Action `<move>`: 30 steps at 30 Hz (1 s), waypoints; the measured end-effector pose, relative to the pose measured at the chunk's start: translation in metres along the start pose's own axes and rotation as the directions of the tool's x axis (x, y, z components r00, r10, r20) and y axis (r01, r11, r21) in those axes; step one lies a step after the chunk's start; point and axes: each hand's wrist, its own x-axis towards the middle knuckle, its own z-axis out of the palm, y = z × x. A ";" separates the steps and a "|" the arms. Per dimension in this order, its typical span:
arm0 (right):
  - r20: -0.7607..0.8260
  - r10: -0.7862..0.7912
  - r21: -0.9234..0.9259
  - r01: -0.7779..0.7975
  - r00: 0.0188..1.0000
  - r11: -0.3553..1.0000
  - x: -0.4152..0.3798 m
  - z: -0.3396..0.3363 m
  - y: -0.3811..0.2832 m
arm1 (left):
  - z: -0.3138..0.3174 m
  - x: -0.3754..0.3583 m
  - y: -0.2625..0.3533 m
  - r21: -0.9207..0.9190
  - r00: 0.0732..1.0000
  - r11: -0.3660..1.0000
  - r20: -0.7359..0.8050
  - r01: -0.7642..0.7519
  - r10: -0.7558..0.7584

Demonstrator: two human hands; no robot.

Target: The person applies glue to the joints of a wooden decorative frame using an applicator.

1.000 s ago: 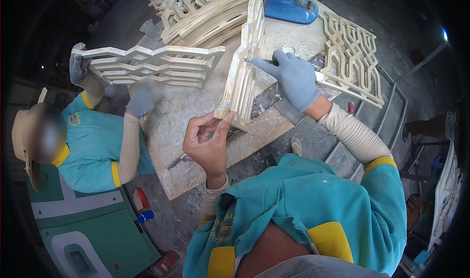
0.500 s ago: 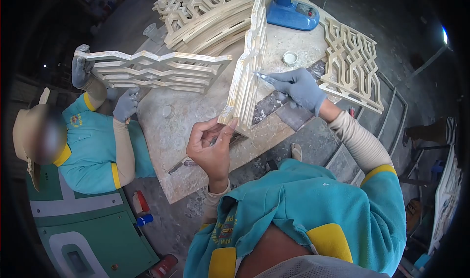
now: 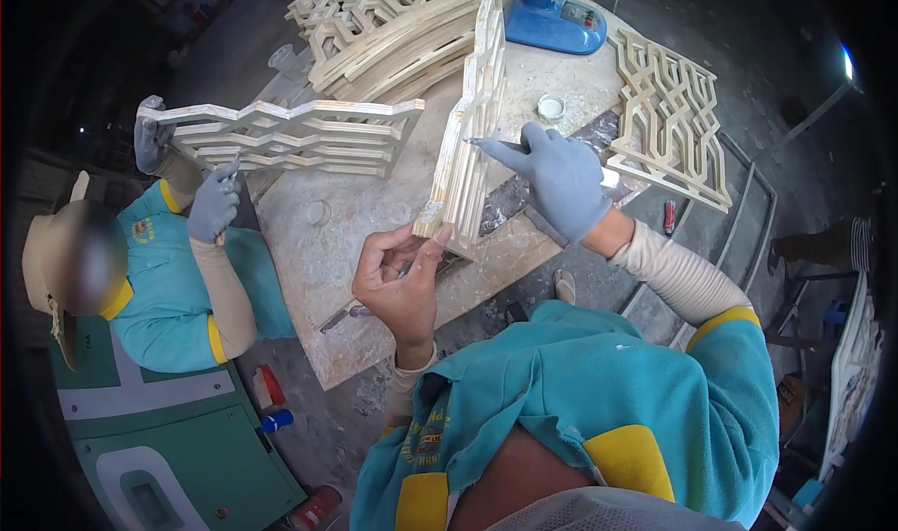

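My bare left hand (image 3: 400, 283) is closed around the lower end of a pale wooden lattice panel (image 3: 461, 152), which stands on its edge on the work table (image 3: 374, 344). Whitish smears show along the panel's upward edge. My gloved right hand (image 3: 563, 183) grips what looks like a small putty knife (image 3: 488, 145). Its thin tip meets the panel's edge about midway along; the handle is hidden in the glove. Just beyond that hand sits a small round pot (image 3: 550, 109) with whitish contents.
At left, a co-worker (image 3: 168, 260) in gloves holds another lattice panel (image 3: 290, 129). Curved wooden pieces (image 3: 402, 58) and a lattice panel (image 3: 365, 2) are stacked at the back. A blue stand base (image 3: 557, 28) is behind; another panel (image 3: 669, 119) lies at right.
My right hand has moved left, bringing the tool's tip across the panel's edge. My left hand keeps its hold. The co-worker's nearer hand and panel have shifted left.
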 end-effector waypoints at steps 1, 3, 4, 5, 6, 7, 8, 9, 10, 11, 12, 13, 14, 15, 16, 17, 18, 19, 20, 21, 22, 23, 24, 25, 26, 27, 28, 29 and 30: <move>0.001 -0.001 0.002 0.001 1.000 1.000 0.002 0.002 0.002 | -0.001 0.000 -0.001 0.000 1.000 1.000 -0.003 -0.002 0.002; -0.213 -0.037 0.059 0.051 0.976 0.997 0.010 0.009 0.010 | -0.001 -0.001 0.000 0.011 1.000 1.000 0.001 -0.002 0.002; -0.213 -0.035 0.059 0.049 0.976 0.997 0.012 0.012 0.011 | -0.002 -0.001 0.000 0.021 1.000 1.000 0.009 -0.003 0.003; -0.218 -0.035 0.011 0.038 0.975 0.999 0.015 0.015 0.012 | -0.001 -0.001 0.000 0.019 1.000 1.000 0.010 -0.005 0.005; -0.221 -0.033 -0.037 0.026 0.975 0.999 0.015 0.017 0.012 | 0.000 -0.001 0.001 0.022 1.000 1.000 0.007 -0.004 0.004; -0.221 -0.029 -0.037 0.021 0.975 0.999 0.013 0.017 0.010 | 0.000 -0.002 0.001 0.025 1.000 1.000 0.004 -0.003 0.003; -0.204 -0.015 -0.043 0.007 0.979 0.999 0.010 0.016 0.007 | 0.000 -0.001 0.001 0.024 1.000 1.000 0.005 -0.005 0.005; -0.188 -0.004 -0.049 -0.006 0.982 0.999 0.008 0.015 0.004 | 0.000 -0.001 0.001 0.025 1.000 1.000 0.001 0.003 -0.003; -0.188 -0.006 -0.050 -0.003 0.982 0.999 0.006 0.011 0.003 | -0.001 -0.001 0.002 0.028 1.000 1.000 -0.004 0.012 -0.012; -0.086 0.014 0.000 -0.014 0.996 1.000 0.005 0.005 0.003 | -0.001 -0.001 0.002 0.029 1.000 1.000 -0.007 0.013 -0.013; 0.017 0.031 0.047 -0.032 0.999 0.998 0.005 0.003 0.003 | -0.001 -0.001 0.002 0.026 1.000 1.000 -0.003 0.010 -0.010; 0.017 0.031 0.047 -0.031 0.999 0.998 0.008 0.004 0.005 | -0.001 -0.001 0.002 0.022 1.000 1.000 0.002 0.007 -0.007; -0.043 0.028 0.045 -0.026 0.999 0.999 0.012 0.005 0.009 | -0.001 -0.001 0.002 0.022 1.000 1.000 0.002 0.009 -0.009; -0.101 0.027 0.044 -0.022 0.995 0.999 0.015 0.007 0.012 | -0.001 -0.002 0.001 0.017 1.000 1.000 0.004 0.005 -0.005; -0.102 0.027 0.043 -0.023 0.994 0.999 0.015 0.011 0.013 | 0.000 -0.001 0.000 0.010 1.000 1.000 0.005 -0.003 0.003; -0.168 0.001 0.036 0.005 0.986 0.999 0.016 0.018 0.013 | 0.001 0.000 0.000 0.010 1.000 1.000 0.005 -0.004 0.004; -0.233 -0.023 0.029 0.031 0.972 0.999 0.016 0.021 0.012 | 0.001 0.000 0.001 0.013 1.000 1.000 0.003 0.003 -0.003; -0.234 -0.024 0.030 0.032 0.972 0.999 0.013 0.019 0.010 | 0.001 0.000 0.001 0.015 1.000 1.000 -0.003 0.010 -0.010; -0.138 0.000 0.038 0.006 0.990 0.999 0.010 0.011 0.006 | 0.001 0.001 0.000 0.015 1.000 1.000 -0.006 0.010 -0.010; -0.039 0.023 0.046 -0.021 0.999 0.999 0.009 0.004 0.004 | 0.001 0.001 0.000 0.015 1.000 1.000 -0.009 0.010 -0.010; -0.036 0.021 0.049 -0.019 0.999 0.999 0.009 0.001 0.004 | 0.000 0.001 0.000 0.016 1.000 1.000 -0.010 0.012 -0.011; 0.006 0.001 0.089 -0.002 1.000 0.996 0.008 -0.002 0.005 | 0.000 0.001 0.000 0.017 1.000 1.000 -0.012 0.012 -0.011; 0.046 -0.018 0.127 0.012 0.999 0.992 0.008 -0.003 0.006 | 0.000 0.001 0.001 0.021 1.000 1.000 -0.011 0.011 -0.011; 0.046 -0.016 0.126 0.011 0.999 0.992 0.010 -0.002 0.007 | 0.000 0.001 0.001 0.024 1.000 1.000 -0.009 0.011 -0.011; -0.012 -0.006 0.079 0.007 1.000 0.997 0.014 -0.001 0.010 | 0.001 0.001 0.001 0.023 1.000 1.000 -0.007 0.012 -0.012; -0.070 0.001 0.032 0.001 0.998 0.999 0.016 0.000 0.011 | 0.002 0.001 0.001 0.018 1.000 1.000 -0.005 0.010 -0.010; -0.071 0.002 0.033 0.000 0.997 0.999 0.015 0.001 0.011 | 0.002 0.001 0.001 0.015 1.000 1.000 -0.003 0.007 -0.007; -0.042 -0.012 0.047 0.014 0.999 0.999 0.013 0.003 0.009 | 0.001 0.001 0.001 0.017 1.000 1.000 -0.002 0.007 -0.007; -0.013 -0.029 0.059 0.030 0.999 0.998 0.012 0.003 0.009 | 0.001 0.002 0.001 0.006 1.000 1.000 -0.006 0.006 -0.006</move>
